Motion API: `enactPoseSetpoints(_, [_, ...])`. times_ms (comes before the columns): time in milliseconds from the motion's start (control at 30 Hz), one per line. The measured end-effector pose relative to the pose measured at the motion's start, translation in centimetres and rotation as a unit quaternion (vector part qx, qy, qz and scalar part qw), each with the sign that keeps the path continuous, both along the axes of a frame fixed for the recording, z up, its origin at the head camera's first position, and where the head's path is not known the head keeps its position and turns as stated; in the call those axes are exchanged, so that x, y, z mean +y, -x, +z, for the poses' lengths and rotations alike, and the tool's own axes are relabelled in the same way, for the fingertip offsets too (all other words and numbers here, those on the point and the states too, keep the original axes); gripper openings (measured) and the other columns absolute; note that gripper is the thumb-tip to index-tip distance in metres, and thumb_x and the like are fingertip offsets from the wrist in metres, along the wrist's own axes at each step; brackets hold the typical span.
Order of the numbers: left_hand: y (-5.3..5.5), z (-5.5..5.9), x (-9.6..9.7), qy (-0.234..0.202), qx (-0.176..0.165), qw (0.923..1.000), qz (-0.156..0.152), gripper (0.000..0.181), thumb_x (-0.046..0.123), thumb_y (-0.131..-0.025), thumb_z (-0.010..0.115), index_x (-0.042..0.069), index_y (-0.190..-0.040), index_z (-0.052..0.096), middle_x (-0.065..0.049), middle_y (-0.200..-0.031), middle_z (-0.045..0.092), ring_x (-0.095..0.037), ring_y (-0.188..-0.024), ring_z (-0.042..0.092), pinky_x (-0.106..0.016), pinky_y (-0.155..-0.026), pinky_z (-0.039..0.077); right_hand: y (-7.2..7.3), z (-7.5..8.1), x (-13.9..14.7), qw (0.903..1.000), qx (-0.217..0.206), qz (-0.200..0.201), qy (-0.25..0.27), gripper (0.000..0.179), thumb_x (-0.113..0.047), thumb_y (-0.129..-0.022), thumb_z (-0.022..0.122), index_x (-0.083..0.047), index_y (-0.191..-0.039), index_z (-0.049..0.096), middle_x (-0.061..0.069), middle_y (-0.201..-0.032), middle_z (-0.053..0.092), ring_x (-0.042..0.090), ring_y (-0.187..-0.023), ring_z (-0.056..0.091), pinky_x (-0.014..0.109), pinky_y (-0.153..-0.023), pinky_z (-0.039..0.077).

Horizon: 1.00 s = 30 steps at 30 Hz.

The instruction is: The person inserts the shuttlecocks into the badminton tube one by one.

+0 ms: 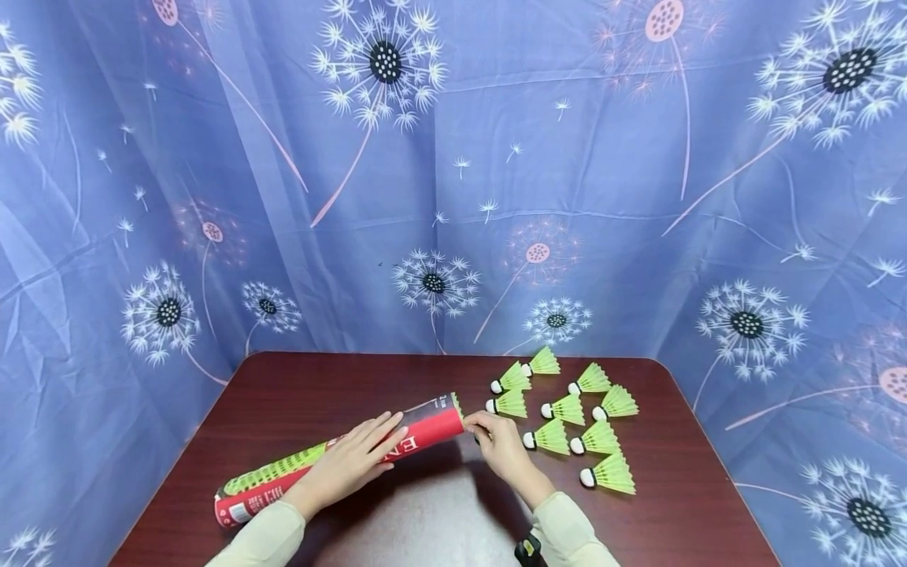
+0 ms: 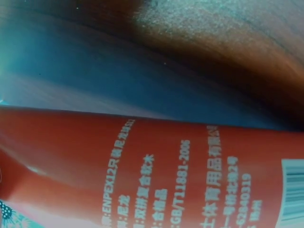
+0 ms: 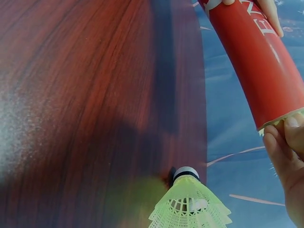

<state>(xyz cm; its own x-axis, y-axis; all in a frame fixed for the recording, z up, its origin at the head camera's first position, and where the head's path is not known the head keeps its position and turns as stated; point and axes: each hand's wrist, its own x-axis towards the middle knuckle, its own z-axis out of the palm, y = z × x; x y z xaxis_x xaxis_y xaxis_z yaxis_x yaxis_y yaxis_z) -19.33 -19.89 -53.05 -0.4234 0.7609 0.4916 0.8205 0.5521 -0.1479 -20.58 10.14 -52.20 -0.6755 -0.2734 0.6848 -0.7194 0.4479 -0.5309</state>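
A red and black shuttlecock tube [image 1: 425, 429] slants across the left of the table, its right end higher over a shadow. A window in its side shows yellow-green shuttlecocks. My left hand [image 1: 354, 457] grips the tube around its middle, fingers over the top and thumb on the near side; printed text and a barcode fill the left wrist view. At the tube's right mouth, my right hand [image 1: 503, 447] pinches the skirt edge of a shuttlecock [image 3: 262, 132], most of which is hidden inside the tube.
Several yellow-green shuttlecocks with white heads lie right of my right hand, among them a front one [image 1: 612, 476] and a far one [image 1: 542, 362]. The brown table [image 1: 680, 472] has a blue dandelion-print curtain [image 1: 468, 157] behind and around it.
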Motion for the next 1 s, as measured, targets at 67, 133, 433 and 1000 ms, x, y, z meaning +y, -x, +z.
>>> enactPoseSetpoints(67, [-0.1, 0.0, 0.0, 0.001, -0.001, 1.0, 0.0, 0.058, 0.041, -0.099, 0.049, 0.008, -0.146, 0.042, -0.016, -0.148, 0.041, -0.035, -0.128, 0.047, -0.044, -0.102, 0.042, 0.0, -0.1, 0.0, 1.0, 0.0, 0.002, -0.001, 0.016, 0.011, -0.077, 0.07, -0.004, -0.081, 0.07, 0.003, -0.079, 0.07, 0.007, -0.066, 0.059, 0.017, -0.06, 0.049])
enactPoseSetpoints(133, [-0.2, -0.1, 0.0, 0.001, -0.004, 1.0, 0.0, 0.062, 0.037, -0.095, 0.059, 0.008, -0.146, 0.041, -0.016, -0.148, 0.04, -0.035, -0.128, 0.048, -0.044, -0.101, 0.042, 0.0, -0.2, 0.1, 1.0, -0.001, 0.003, -0.003, 0.016, 0.011, -0.076, 0.07, -0.004, -0.081, 0.07, 0.003, -0.079, 0.07, 0.008, -0.067, 0.061, 0.018, -0.061, 0.05])
enactPoseSetpoints(433, [-0.3, -0.3, -0.1, -0.006, -0.001, 1.0, -0.001, 0.056, 0.042, -0.101, 0.041, 0.007, -0.145, 0.043, -0.016, -0.148, 0.041, -0.035, -0.128, 0.048, -0.045, -0.1, 0.043, -0.1, -0.3, 0.6, 0.9995, -0.032, 0.006, 0.006, 0.017, 0.011, -0.079, 0.069, -0.003, -0.088, 0.073, 0.005, -0.086, 0.072, 0.013, -0.073, 0.065, 0.021, -0.065, 0.052])
enactPoseSetpoints(1000, [-0.3, -0.2, -0.6, -0.012, 0.001, 0.9999, 0.01, 0.058, 0.045, -0.103, 0.029, 0.008, -0.145, 0.043, -0.016, -0.147, 0.041, -0.034, -0.13, 0.046, -0.043, -0.103, 0.039, 0.4, -0.1, 4.0, 0.998, -0.04, -0.043, 0.025, 0.019, 0.009, -0.082, 0.067, -0.003, -0.094, 0.074, 0.007, -0.091, 0.072, 0.022, -0.082, 0.069, 0.027, -0.07, 0.055])
